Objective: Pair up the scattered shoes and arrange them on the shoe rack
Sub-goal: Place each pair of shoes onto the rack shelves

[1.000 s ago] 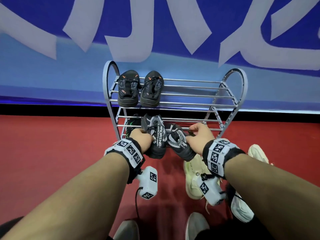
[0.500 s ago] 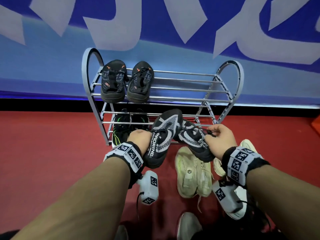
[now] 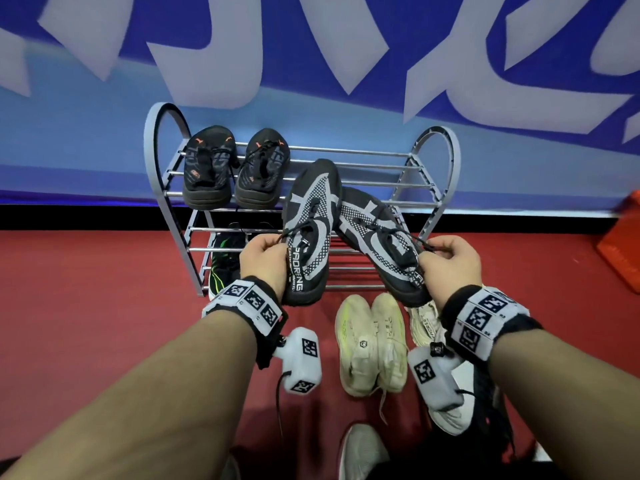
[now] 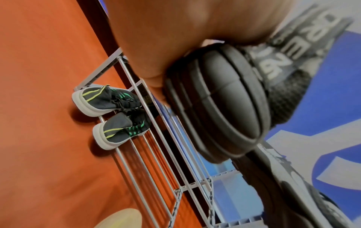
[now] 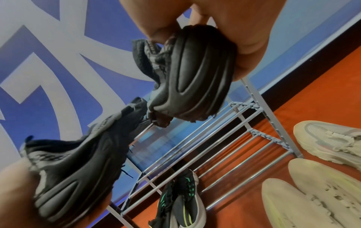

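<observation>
Now, our hands: we hold two black and grey knit shoes up in front of a metal shoe rack point(image 3: 437, 188), toes pointing away from us.
Left hand point(image 3: 265, 259): fingers curled round the heel end of the left shoe point(image 3: 308, 230); in the left wrist view the palm presses the side of its black ribbed sole point(image 4: 218, 108).
Right hand point(image 3: 450, 263): fingers curled round the heel end of the right shoe point(image 3: 377, 244), pinching near its laces.
The held pair: side by side and touching near the toes, the left one nearly straight toward 12 o'clock, the right one leaning toward 11 o'clock. Both hang in the air, level with the rack's top shelf, resting on nothing.
Top shelf: a pair of black shoes with orange marks point(image 3: 235, 168) sits at the left end, at about 11 o'clock from our hands, heels toward us.
Bottom shelf: a pair of dark shoes with green stripes point(image 4: 115, 114) and white soles sits at the left end, at 9 o'clock from the left hand.
Floor: red carpet point(image 3: 86, 306). A pair of pale cream shoes point(image 3: 372, 341) lies side by side at 6 o'clock below the held pair, just before the rack. Another cream shoe point(image 3: 424, 318) lies just right of them, partly hidden by our right wrist.
Wall: blue with large pale lettering point(image 3: 207, 46) at 12 o'clock behind the rack.
Far right: an orange thing point(image 3: 623, 247) at 3 o'clock, cut by the edge; we cannot tell what it is.
</observation>
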### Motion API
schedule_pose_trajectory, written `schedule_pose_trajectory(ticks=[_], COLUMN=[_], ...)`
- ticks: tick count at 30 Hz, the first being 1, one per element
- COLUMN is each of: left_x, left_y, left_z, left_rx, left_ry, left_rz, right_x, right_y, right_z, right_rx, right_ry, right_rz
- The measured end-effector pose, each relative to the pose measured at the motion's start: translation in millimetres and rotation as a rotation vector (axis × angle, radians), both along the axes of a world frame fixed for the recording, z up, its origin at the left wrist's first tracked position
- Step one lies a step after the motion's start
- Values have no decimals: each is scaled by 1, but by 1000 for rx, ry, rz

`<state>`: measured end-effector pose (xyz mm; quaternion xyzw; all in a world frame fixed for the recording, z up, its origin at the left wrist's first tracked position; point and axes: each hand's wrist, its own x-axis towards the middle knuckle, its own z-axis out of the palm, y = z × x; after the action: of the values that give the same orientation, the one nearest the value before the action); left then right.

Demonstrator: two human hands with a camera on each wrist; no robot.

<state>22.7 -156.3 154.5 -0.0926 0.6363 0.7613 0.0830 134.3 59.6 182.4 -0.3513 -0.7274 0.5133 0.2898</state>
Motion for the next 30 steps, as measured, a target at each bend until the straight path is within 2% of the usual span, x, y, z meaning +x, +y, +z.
schedule_pose_trajectory(ticks=[8, 12, 15, 19, 22, 30], left_x=[-16, -25, -35, -69, -49, -45], left_y=[27, 37, 44, 50, 39, 38], left_z=[6, 3, -1, -41, -9, 1], left_rx=[159, 150, 173, 255, 253, 252], left_ry=[5, 9, -2, -62, -92, -156], left_rz=[-4, 25, 46, 73, 36, 6], right_x=[-21, -30, -47, -70, -74, -90], right_y=[-4, 1, 1, 11, 3, -22], right_z=[9, 22, 23, 4, 5, -2], right_rx=[-33, -67, -166, -260, -277, -434], right_ry=[23, 95, 85, 22, -19, 16], right_rz=[-84, -97, -42, 79, 69, 251])
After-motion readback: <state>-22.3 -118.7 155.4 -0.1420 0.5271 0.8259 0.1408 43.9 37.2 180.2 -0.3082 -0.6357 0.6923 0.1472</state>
